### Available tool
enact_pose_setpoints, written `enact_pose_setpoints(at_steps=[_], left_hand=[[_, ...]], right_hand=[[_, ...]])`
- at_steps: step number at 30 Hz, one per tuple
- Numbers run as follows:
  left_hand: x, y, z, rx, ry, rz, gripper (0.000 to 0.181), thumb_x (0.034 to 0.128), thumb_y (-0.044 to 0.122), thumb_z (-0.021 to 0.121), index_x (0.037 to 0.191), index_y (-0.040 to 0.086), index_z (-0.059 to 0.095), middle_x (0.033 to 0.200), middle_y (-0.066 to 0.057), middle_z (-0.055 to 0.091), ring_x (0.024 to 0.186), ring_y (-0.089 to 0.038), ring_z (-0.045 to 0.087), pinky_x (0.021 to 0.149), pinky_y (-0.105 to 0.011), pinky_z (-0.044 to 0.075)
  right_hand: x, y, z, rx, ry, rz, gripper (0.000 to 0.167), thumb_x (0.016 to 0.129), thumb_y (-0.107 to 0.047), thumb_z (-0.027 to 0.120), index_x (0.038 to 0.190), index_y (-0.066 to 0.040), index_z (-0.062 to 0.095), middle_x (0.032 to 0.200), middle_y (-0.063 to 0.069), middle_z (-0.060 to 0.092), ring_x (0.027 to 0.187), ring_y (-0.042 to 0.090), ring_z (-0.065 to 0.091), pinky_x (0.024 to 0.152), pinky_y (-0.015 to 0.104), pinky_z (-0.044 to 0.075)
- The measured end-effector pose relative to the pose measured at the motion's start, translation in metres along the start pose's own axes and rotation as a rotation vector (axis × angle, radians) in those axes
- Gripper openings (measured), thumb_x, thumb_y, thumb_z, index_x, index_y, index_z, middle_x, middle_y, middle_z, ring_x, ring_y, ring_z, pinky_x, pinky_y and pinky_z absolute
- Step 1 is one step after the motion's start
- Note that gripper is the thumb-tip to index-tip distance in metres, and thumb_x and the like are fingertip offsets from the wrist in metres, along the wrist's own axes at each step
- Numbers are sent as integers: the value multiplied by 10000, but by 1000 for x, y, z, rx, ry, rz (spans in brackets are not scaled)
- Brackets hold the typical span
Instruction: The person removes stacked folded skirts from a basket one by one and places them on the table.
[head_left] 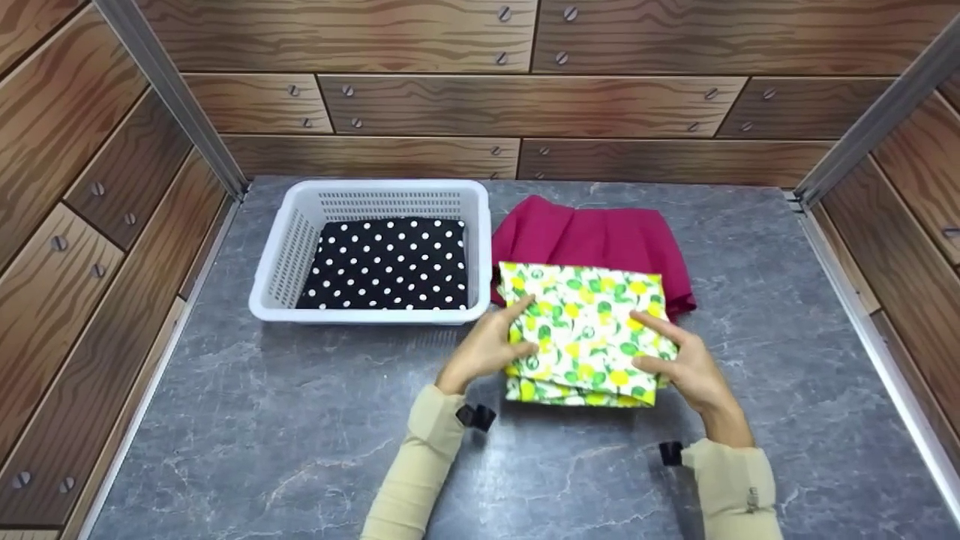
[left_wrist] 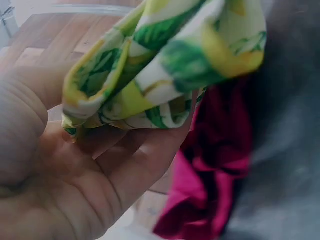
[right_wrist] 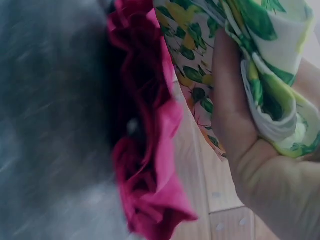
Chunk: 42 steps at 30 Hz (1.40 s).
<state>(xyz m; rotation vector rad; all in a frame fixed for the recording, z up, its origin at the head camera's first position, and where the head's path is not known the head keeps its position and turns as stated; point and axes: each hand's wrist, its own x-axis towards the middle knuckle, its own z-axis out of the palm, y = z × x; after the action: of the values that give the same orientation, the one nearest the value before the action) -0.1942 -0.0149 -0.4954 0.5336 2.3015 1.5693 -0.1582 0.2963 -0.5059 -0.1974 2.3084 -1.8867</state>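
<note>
A folded cloth with a lemon and leaf print (head_left: 585, 330) is held between both hands in the head view. The left hand (head_left: 487, 345) grips its left edge, thumb and a finger on top; in the left wrist view the fingers (left_wrist: 145, 155) lie under the folded layers (left_wrist: 165, 75). On the right edge, the right hand (head_left: 694, 367) grips it likewise, and the right wrist view shows layers (right_wrist: 270, 75) between thumb and fingers. The cloth overlaps the front of a crimson cloth (head_left: 592, 232) in the head view and hangs above the table surface.
Left of the crimson cloth stands a white plastic basket (head_left: 367, 316) with a folded black polka-dot cloth (head_left: 390, 262) inside. The grey marbled table (head_left: 300, 435) is bounded by wood-patterned walls (head_left: 450, 105) at the back and both sides.
</note>
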Motion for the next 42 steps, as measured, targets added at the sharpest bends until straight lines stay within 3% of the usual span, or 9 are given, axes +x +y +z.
enact_pose_setpoints(at_steps=[5, 12, 15, 19, 22, 27, 32, 39, 42], left_hand=[[-5, -16, 17, 55, -66, -3, 749, 877, -12, 737, 1545, 49, 405, 1512, -156, 490, 531, -40, 443, 617, -216, 526], [-7, -32, 28, 121, -148, -17, 726, 877, 26, 758, 1526, 27, 433, 1373, -211, 597, 634, -77, 470, 774, -274, 529], [-2, -38, 30, 161, -137, -31, 722, 883, 41, 756, 1530, 40, 435, 1395, -203, 583, 743, -131, 521, 892, -314, 508], [8, -44, 31, 165, -98, -73, 733, 880, 31, 752, 1539, 65, 433, 1463, -208, 524, 1072, -220, 573, 1026, -384, 463], [17, -47, 31, 137, -67, -101, 745, 871, 5, 745, 1543, 76, 431, 1468, -228, 510, 1180, -266, 549, 1053, -404, 447], [34, -51, 28, 110, -18, -103, 756, 857, -39, 725, 1543, 60, 422, 1433, -249, 534, 1016, -258, 582, 929, -362, 507], [47, -54, 24, 92, -2, -76, 757, 862, -58, 700, 1549, 34, 396, 1453, -241, 517, 978, -239, 567, 859, -314, 510], [49, -57, 18, 75, -35, -86, 744, 889, -16, 705, 1556, 30, 379, 1460, -219, 514, 924, -189, 546, 889, -305, 487], [45, -52, 10, 92, -88, -103, 753, 922, 24, 701, 1575, 24, 328, 1514, -197, 465, 952, -219, 587, 919, -333, 505]], right_hand=[[-12, 17, -3, 3, -31, 80, 661, 879, 62, 721, 1475, 84, 437, 1551, 296, 353, 566, 7, 496, 591, 233, 548], [-23, 34, -8, -20, -121, 138, 643, 924, -12, 708, 1478, 110, 407, 1532, 363, 330, 517, 39, 442, 568, 225, 507], [-19, 41, -12, -36, -141, 162, 638, 936, -26, 696, 1483, 109, 397, 1529, 376, 322, 493, 26, 358, 551, 211, 460], [-6, 47, -15, -57, -122, 215, 626, 927, -7, 679, 1490, 79, 418, 1532, 352, 345, 477, 37, 289, 560, 226, 443], [7, 48, -17, -76, -104, 237, 629, 918, 12, 666, 1495, 66, 420, 1545, 333, 341, 531, 54, 373, 595, 242, 477], [28, 49, -20, -96, -80, 245, 640, 919, 30, 650, 1510, 52, 406, 1578, 308, 300, 650, 79, 485, 652, 256, 516], [43, 51, -20, -102, -59, 227, 644, 910, 58, 634, 1514, 41, 411, 1552, 315, 336, 530, 60, 400, 571, 239, 457], [48, 49, -19, -110, -57, 204, 643, 905, 76, 636, 1509, 52, 416, 1536, 319, 356, 510, 62, 364, 556, 241, 432], [48, 43, -19, -148, -46, 208, 603, 929, 34, 642, 1494, 63, 434, 1502, 321, 401, 599, 82, 461, 615, 239, 473]])
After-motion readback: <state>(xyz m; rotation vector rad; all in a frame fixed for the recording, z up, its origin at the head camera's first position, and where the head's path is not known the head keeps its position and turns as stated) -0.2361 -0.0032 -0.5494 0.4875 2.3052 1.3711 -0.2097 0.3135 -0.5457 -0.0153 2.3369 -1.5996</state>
